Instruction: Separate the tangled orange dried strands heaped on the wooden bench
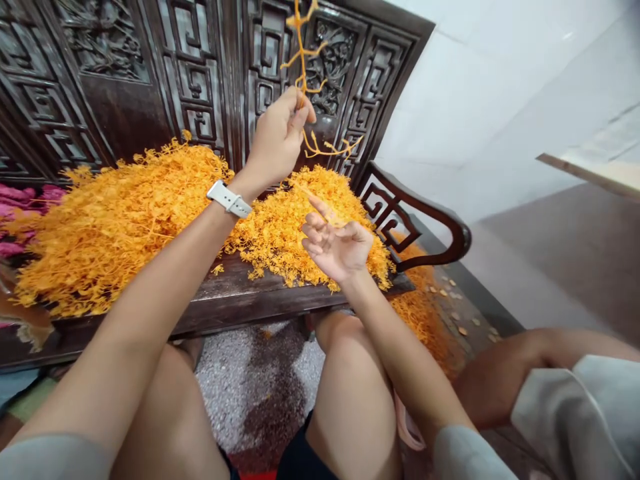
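Over the carved dark-wood bench, orange sprigs are lying in a large heap across the seat; more are spilling past the curved armrest at the right end. Most of the material is sitting in the heap; only one piece is being held apart. Left hand is pinching a branching sprig between thumb and fingertips, raising it clear of the heap; right hand is turning palm up, fingers loosely spread, index finger pointing across the heap, apparently touching nothing. Another person's forearm is resting at lower right.
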### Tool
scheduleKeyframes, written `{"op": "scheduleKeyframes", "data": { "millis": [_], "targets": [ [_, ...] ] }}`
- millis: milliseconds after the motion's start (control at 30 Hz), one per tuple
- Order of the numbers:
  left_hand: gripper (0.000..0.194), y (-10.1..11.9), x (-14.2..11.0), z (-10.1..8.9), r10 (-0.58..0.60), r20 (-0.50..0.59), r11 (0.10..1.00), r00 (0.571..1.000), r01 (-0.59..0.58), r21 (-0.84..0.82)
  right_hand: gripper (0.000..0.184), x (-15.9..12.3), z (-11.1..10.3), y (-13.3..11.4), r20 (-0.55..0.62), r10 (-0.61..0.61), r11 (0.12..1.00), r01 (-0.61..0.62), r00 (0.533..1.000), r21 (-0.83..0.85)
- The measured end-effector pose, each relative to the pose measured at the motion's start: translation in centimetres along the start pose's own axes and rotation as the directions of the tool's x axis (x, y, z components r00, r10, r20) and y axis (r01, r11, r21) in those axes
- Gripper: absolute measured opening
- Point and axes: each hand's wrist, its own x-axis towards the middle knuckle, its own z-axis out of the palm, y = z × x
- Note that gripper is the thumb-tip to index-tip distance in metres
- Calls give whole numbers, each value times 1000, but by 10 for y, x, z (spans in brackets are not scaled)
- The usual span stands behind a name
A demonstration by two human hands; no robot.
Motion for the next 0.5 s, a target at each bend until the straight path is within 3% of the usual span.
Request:
{"op": "scheduleKeyframes", "data": {
  "millis": [100, 233, 333, 433, 500],
  "targets": [
    [22, -7, -6, -1, 174, 7, 981, 985, -174, 85, 56, -5, 2, -4, 0, -11, 1000, 11, 1000, -6],
    [31, -10, -12, -5, 234, 36, 960, 972, -237, 149, 43, -7, 2, 0, -26, 54, 988, -57, 998, -141],
    [36, -8, -10, -8, 271, 8, 944, 963, -267, 194, 30, -6, -1, 5, 43, 118, 955, -102, 992, -280],
    [35, -12, -5, -10, 277, -97, 933, 956, -244, 264, 48, -10, 7, 12, 143, 272, 911, -207, 951, -356],
    [30, -21, -5, -12, 276, -100, 909, 956, -226, 349, 57, -20, 22, 21, 197, 363, 891, -278, 911, -359]
  ]
}}
